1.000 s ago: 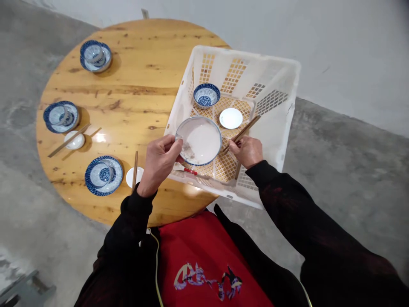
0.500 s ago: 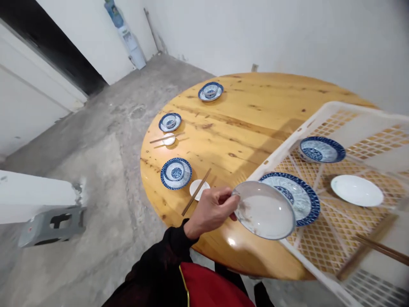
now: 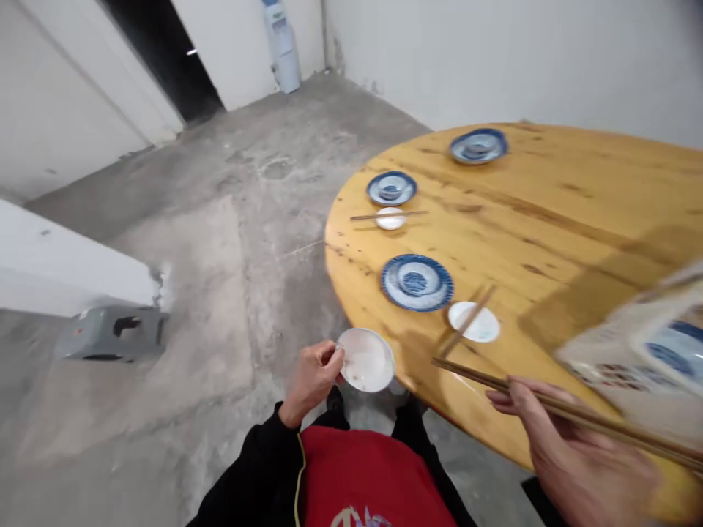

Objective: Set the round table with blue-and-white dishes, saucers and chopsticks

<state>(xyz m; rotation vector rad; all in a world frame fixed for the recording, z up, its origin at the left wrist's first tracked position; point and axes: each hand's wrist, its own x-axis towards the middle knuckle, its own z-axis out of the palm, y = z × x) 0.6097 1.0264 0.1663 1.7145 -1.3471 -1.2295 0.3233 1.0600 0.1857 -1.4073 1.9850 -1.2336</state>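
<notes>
My left hand [image 3: 312, 379] pinches the rim of a small white dish [image 3: 367, 360], held tilted just off the table's near edge. In my right hand [image 3: 576, 439] lies a pair of brown chopsticks [image 3: 497, 382], pointing left over the tabletop. Closest to both hands are a blue-patterned plate with a matching bowl [image 3: 416, 282] on it and a white saucer [image 3: 483, 323] with chopsticks across it. Farther back sit another plate and bowl [image 3: 392, 189], with a second white saucer [image 3: 390, 222] bearing chopsticks.
The round wooden table [image 3: 549, 256] fills the right side. One more blue plate with a bowl [image 3: 479, 146] stands at its far side. A white plastic basket [image 3: 598, 351] holding blue-patterned ware is at the right. A grey stool [image 3: 113, 333] and water dispenser [image 3: 284, 51] stand on the floor.
My left hand has carried the dish left, away from over the basket to the table's edge. My right hand has come into view with chopsticks. The view has swung left.
</notes>
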